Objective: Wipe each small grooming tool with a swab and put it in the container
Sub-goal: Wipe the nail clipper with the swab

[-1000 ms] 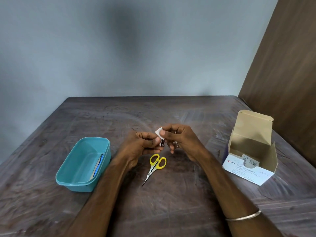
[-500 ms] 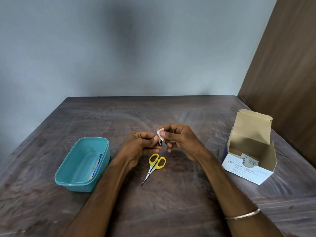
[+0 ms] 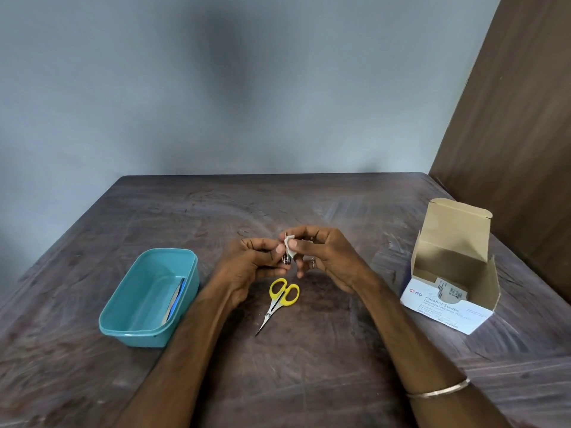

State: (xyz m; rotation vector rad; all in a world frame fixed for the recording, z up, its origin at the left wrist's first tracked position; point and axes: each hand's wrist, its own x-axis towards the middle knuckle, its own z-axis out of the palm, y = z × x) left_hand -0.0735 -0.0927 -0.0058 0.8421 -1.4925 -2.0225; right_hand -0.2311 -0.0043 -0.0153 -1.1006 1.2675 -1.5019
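Note:
At the middle of the table my left hand (image 3: 253, 261) pinches a small metal grooming tool (image 3: 286, 258), held upright; it looks like a nail clipper. My right hand (image 3: 321, 257) pinches a white swab (image 3: 290, 244) against the tool's upper part. Most of the tool is hidden by my fingers. Small scissors with yellow handles (image 3: 279, 299) lie on the table just below my hands, tip pointing toward me. The teal container (image 3: 148, 298) stands to the left with a flat blue-edged tool (image 3: 176, 301) leaning inside it.
An open cardboard box of alcohol swabs (image 3: 451, 273) stands at the right, lid flap up. The dark wooden table (image 3: 309, 381) ends at a grey wall behind and a brown panel (image 3: 509, 118) on the right.
My hands have stayed in place. The swab has slid a little along the tool and now sits lower between my right fingers, with the tool's metal tip showing above it.

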